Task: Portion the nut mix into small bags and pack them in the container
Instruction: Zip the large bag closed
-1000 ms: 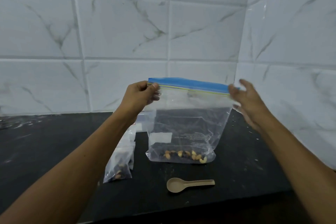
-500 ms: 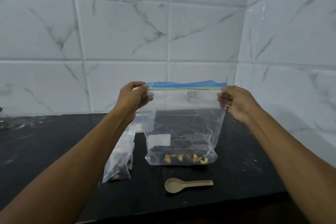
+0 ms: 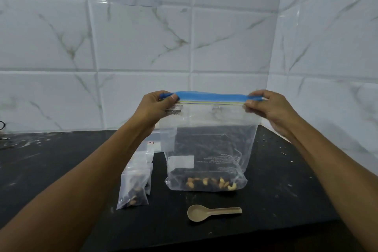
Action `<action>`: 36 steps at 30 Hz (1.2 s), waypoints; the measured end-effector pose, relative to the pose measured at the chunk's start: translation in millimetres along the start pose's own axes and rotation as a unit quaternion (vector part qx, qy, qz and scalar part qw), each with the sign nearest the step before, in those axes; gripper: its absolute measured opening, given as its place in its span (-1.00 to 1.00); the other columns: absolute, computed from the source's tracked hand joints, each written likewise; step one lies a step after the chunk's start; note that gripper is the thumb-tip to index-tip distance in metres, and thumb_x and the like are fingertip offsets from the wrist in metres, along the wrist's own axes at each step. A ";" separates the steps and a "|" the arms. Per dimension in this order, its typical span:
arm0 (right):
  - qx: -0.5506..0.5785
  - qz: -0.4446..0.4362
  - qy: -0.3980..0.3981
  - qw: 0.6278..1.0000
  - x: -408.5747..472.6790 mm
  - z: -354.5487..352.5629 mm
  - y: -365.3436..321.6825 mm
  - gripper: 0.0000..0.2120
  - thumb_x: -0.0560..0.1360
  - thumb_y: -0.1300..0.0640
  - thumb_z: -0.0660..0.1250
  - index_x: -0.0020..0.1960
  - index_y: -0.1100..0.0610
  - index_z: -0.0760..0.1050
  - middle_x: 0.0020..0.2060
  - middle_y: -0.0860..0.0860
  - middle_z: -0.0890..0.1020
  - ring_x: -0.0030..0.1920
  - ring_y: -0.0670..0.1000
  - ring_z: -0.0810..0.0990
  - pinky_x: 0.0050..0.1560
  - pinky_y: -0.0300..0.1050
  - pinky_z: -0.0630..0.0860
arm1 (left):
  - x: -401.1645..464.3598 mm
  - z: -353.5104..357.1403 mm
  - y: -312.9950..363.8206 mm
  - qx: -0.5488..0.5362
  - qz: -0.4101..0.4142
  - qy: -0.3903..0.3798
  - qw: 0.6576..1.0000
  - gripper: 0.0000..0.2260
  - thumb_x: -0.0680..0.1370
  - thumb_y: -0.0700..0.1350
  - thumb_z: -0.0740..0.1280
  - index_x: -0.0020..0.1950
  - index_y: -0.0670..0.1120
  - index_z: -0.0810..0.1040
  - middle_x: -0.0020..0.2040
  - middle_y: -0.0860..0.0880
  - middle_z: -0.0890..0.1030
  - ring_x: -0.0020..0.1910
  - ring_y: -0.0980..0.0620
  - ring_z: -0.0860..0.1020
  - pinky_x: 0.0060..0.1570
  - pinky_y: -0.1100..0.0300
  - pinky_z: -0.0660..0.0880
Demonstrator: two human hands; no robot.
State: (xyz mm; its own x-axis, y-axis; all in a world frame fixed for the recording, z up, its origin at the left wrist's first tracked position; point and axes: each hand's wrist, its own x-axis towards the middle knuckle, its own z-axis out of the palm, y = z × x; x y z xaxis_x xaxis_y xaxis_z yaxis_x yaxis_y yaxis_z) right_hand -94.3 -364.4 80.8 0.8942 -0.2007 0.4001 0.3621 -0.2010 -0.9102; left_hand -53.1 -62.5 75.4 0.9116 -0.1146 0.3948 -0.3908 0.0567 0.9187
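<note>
**Both hands now pinch the zip strip of the nearly empty nut bag**

Since a second ago the right hand (image 3: 272, 108), then spread open beside the bag, has closed on the right end of the blue zip strip (image 3: 212, 98), so the strip now runs taut between both hands. The left hand (image 3: 157, 106) pinches the opposite end. Beneath them the large zip bag (image 3: 206, 149) stands on the black counter (image 3: 61, 159) with only a thin layer of nut mix (image 3: 210, 183) along its bottom.

Just left of it lie small filled bags (image 3: 135, 188), and a beige scoop (image 3: 212, 211) rests in front. No container can be made out clearly.

One risk is an incomplete seal: if either pinch slips off the strip, the tracks may stay parted. Pulling the ends too hard could also tip the light bag over.

Printed text and a white label patch show on the bag wall, reversed and too small to read.
</note>
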 end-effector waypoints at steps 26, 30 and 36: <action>-0.527 -0.113 -0.283 0.793 14.2 102.5 -90.4 -0.89 0.41 0.03 0.47 -0.13 0.03 0.59 -0.29 -0.11 0.59 -0.30 -0.12 0.50 -0.29 -0.22 0.35 | 20.5 40.4 76.8 0.593 0.110 -0.194 0.773 -0.89 0.43 -0.14 0.48 -0.06 -0.09 0.70 -0.18 -0.08 0.65 -0.22 0.01 0.49 -0.28 0.21 0.36; -0.521 -0.113 -0.282 0.798 14.8 102.7 -85.3 -0.96 0.43 0.10 0.45 -0.14 0.03 0.61 -0.30 -0.11 0.63 -0.31 -0.17 0.51 -0.28 -0.23 0.36 | 19.5 41.5 76.1 0.584 0.106 -0.209 0.778 -0.94 0.44 -0.09 0.49 -0.14 -0.04 0.67 -0.33 0.08 0.60 -0.32 0.13 0.48 -0.33 0.27 0.33; -0.504 -0.122 -0.290 0.805 13.8 92.5 -82.7 -0.92 0.47 0.09 0.42 -0.19 -0.01 0.59 -0.30 -0.14 0.65 -0.25 -0.18 0.56 -0.19 -0.23 0.41 | 19.3 33.1 74.1 0.612 0.096 -0.216 0.755 -0.88 0.50 -0.06 0.43 -0.08 -0.09 0.67 -0.27 0.06 0.62 -0.28 0.10 0.49 -0.25 0.24 0.39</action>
State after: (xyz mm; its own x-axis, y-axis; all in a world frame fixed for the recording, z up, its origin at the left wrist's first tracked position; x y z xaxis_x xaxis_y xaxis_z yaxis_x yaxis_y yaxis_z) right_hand -87.5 -261.9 151.7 0.9068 0.3855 0.1705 0.4103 -0.9001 -0.1468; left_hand -68.7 -93.3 151.3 0.7997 -0.5482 0.2449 -0.5766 -0.8149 0.0587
